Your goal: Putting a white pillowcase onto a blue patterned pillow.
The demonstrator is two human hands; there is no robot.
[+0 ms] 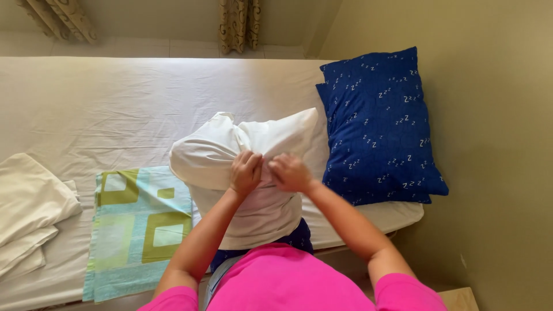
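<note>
A white pillow (227,147) in a white pillowcase stands on its end at the near edge of the bed (115,98), leaning against my body. My left hand (246,171) and my right hand (290,173) are side by side at the pillow's middle, both clenched on the white fabric. A dark blue edge (296,239) shows below the pillow's lower end.
A dark blue patterned pillow (380,126) lies at the bed's right end by the wall. A folded cloth with green and turquoise squares (138,224) lies left of me. Folded cream linen (29,201) sits at the far left. Curtains hang beyond the bed.
</note>
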